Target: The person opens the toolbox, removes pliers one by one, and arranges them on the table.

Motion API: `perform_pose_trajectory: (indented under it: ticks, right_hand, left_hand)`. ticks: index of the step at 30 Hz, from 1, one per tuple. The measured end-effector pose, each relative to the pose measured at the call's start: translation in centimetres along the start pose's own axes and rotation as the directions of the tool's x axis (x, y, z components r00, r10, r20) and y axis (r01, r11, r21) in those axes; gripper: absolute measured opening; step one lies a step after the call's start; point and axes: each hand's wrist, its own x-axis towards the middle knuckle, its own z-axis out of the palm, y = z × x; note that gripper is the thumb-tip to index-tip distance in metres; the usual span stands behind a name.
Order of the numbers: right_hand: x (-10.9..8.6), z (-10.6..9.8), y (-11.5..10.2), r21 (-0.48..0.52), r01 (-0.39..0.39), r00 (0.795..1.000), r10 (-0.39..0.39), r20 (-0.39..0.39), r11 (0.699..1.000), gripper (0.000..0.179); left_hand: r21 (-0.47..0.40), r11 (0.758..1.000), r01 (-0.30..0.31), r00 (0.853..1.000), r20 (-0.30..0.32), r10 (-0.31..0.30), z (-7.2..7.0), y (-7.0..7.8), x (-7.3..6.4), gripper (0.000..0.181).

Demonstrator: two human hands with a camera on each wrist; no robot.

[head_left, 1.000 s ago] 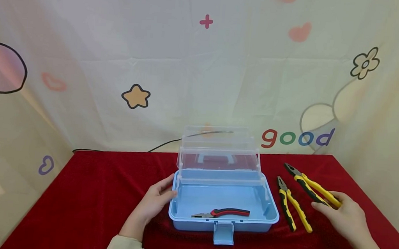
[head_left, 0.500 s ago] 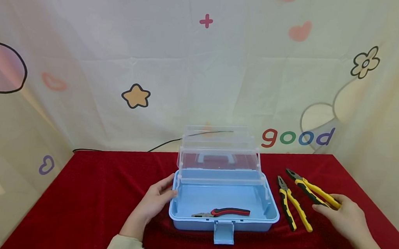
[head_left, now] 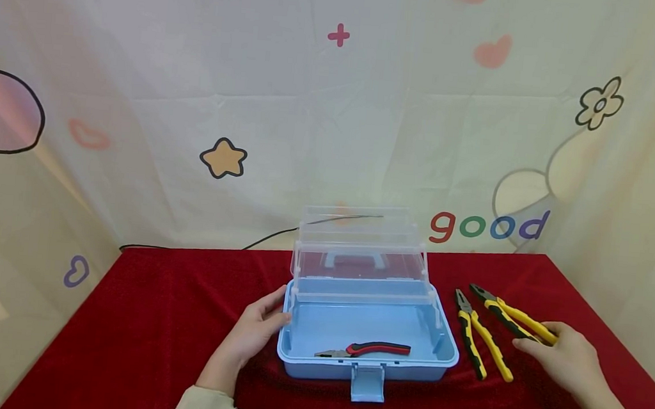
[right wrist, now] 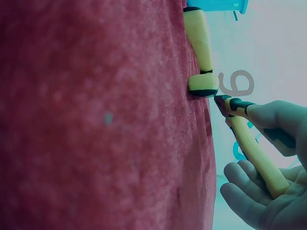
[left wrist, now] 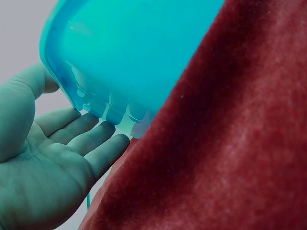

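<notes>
At the right of the frame, the right hand (head_left: 572, 358) holds a big pair of yellow and black pliers (head_left: 527, 318). Its fingers hold the ends of the two handles, which are spread apart. I cannot tell if the tip touches the red cloth (head_left: 167, 333) on the counter.

The left hand (head_left: 254, 333) is near the bottom middle. Its fingers are almost straight and touch the left side of the blue box (head_left: 320, 370).

The box's see-through lid (head_left: 357, 268) is up at the back. A red and black tool (head_left: 378, 348) lies inside, near the front wall. Another yellow and black pair (head_left: 487, 341) lies just right of the box, handles spread.
</notes>
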Motion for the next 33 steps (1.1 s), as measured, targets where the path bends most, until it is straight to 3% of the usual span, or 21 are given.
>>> perform_pose_trajectory:
  ticks: [23, 33]
  right_hand:
    - [0.29, -0.18, -0.41, -0.02, -0.024, 0.998, 0.025, 0.054, 1.0, 0.093]
    - [0.16, -0.05, -0.74, -0.053, 0.009, 0.995, -0.004, 0.096, 0.999, 0.093]
  left_hand:
    - [-0.013, 1.0, 0.006, 1.0, -0.005, -0.006, 0.0, 0.15, 0.0, 0.057]
    - [0.002, 1.0, 0.02, 1.0, -0.014, -0.02, 0.1, 0.3, -0.04, 0.057]
